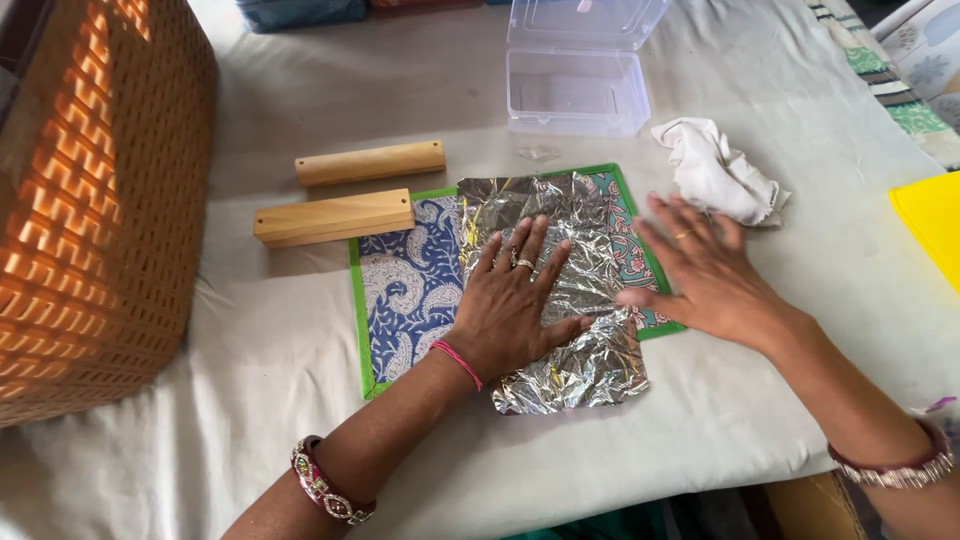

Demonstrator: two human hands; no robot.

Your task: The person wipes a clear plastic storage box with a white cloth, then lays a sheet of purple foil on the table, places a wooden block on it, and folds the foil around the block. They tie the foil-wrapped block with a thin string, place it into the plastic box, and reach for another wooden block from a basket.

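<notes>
The left hand lies flat with its fingers spread, palm pressed down on a crinkled sheet of silver foil, whose creased, shiny surface catches the light in small facets. The right hand is open too, fingers splayed and slightly blurred, its thumb tip at the foil's right edge while the palm hovers just above the cloth beside it. Neither hand pinches anything.

Under the foil, and reaching out to the left of the left hand, sits a rectangular printed mat with a blue paisley pattern and a thin green border; the foil hangs past its near edge. Beyond the left hand's fingertips, two smooth pale wooden blocks lie side by side, the farther one rounded like a dowel. Past the right hand's fingers rests a crumpled white cloth, soft and bunched. Farther off stands a clear plastic box, lid hinged open. A woven wicker basket looms well left of the left hand. Everything sits on an off-white fabric cover.
</notes>
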